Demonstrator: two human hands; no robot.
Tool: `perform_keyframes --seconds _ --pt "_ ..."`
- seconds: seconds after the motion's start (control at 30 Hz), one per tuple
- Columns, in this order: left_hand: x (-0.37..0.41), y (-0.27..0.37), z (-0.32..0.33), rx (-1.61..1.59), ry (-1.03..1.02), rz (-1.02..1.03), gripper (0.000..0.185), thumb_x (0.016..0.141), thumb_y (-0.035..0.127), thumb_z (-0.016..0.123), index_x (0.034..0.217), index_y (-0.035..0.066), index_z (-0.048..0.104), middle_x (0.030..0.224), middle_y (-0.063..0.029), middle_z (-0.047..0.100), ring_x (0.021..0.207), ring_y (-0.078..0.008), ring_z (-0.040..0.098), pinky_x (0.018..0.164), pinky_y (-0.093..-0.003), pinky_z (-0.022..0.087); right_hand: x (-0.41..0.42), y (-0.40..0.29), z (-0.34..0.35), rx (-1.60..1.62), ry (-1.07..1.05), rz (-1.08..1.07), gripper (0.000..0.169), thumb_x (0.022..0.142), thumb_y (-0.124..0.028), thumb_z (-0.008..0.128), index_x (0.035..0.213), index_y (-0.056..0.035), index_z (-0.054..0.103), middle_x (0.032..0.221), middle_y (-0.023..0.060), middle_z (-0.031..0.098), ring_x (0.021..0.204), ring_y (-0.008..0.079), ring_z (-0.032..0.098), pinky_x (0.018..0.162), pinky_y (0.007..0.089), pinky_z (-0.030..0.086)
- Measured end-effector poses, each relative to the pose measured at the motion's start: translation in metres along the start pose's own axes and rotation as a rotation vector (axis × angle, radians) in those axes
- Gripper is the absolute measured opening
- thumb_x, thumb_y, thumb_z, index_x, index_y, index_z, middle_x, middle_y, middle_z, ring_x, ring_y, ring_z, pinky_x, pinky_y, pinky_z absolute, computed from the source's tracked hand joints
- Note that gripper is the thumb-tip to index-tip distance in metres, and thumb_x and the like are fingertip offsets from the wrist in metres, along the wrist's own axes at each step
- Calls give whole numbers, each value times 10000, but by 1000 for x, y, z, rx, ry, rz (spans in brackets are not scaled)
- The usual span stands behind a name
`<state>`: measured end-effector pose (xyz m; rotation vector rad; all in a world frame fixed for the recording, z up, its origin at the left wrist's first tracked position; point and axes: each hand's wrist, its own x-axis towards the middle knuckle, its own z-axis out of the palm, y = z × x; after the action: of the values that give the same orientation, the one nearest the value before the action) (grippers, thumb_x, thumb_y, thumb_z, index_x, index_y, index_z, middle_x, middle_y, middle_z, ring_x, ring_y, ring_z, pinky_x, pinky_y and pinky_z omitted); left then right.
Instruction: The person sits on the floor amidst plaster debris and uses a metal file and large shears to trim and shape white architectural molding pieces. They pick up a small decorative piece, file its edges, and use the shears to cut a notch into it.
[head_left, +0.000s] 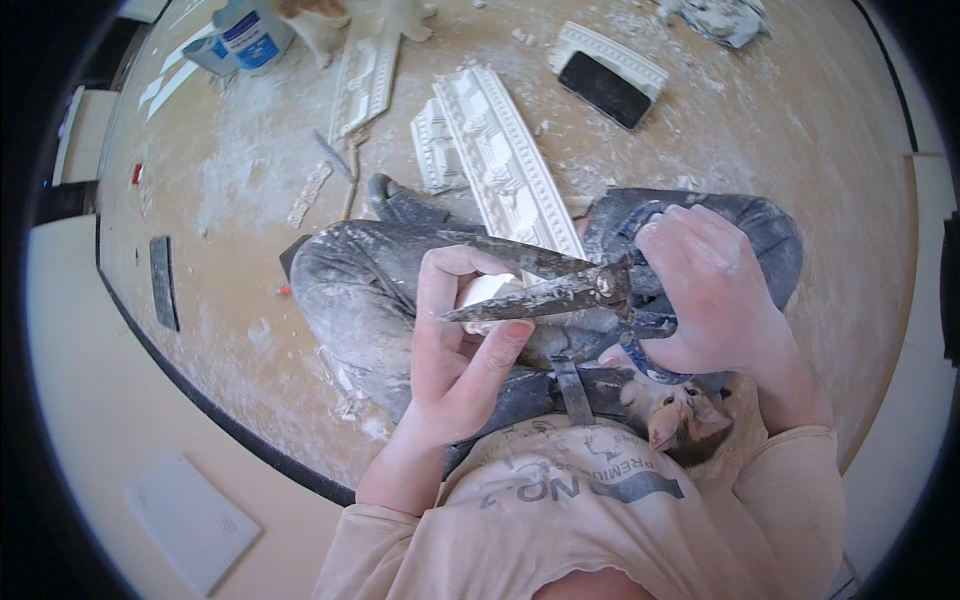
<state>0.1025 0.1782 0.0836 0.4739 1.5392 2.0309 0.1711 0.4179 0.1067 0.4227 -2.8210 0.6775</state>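
My left hand (465, 360) grips a small white piece (487, 291), perhaps plaster, between thumb and fingers. My right hand (709, 289) has its fingers through the blue handles of large, dust-caked scissors (544, 294). Their blades are spread and point left, one crossing over the white piece; whether they touch it I cannot tell. Just beyond my hands a white ornamental moulding strip (510, 161) leans on my dusty trousers, with a shorter moulding piece (435, 150) beside it. A kitten (679, 416) looks up from beside my lap, below my right hand.
Another moulding (367, 82) lies ahead, with a second cat (319, 26) near it and a blue-and-white container (251, 34) to the left. A smartphone (604, 88) rests on a moulding piece (649, 66). A dark flat bar (164, 283) lies left; a crumpled bag (724, 21) sits far right.
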Motion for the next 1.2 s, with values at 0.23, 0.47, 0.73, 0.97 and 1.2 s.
perform_keyframes --seconds 0.23,0.47,0.73,0.97,1.2 --pt "4 -5 5 220 -55 63 307 933 -2 572 1188 -51 407 1105 -88 528 982 -115 517 883 -253 389 -8 1 -6 -12 -3 26 621 652 -471 821 977 -4 573 847 136 595 815 315 614 771 397 492" --pt "4 0 10 10 -54 -65 278 954 28 561 1174 -36 404 1091 -89 564 979 -91 522 869 -240 408 -11 2 4 -45 -24 32 531 710 -476 789 901 -30 574 723 90 564 682 268 599 616 364 488" --pt "3 -8 3 45 11 -98 259 961 70 576 1157 -14 428 1054 -62 560 936 -75 507 840 -223 404 -7 4 12 -63 -124 12 486 757 -462 761 850 -32 554 696 97 596 662 251 628 588 349 505" --pt "-14 -5 -38 23 170 -41 354 968 149 596 1247 0 437 981 -11 518 777 -42 438 649 -201 360 39 -5 46 25 -202 -156 460 836 -476 678 812 -36 548 594 107 600 590 276 662 510 374 498" --pt "-35 14 -73 43 344 47 374 966 281 621 1200 47 448 886 -8 499 590 -29 392 485 -180 307 87 -26 69 144 -277 -85 519 887 -527 628 878 -16 541 618 177 611 637 365 662 596 429 517"
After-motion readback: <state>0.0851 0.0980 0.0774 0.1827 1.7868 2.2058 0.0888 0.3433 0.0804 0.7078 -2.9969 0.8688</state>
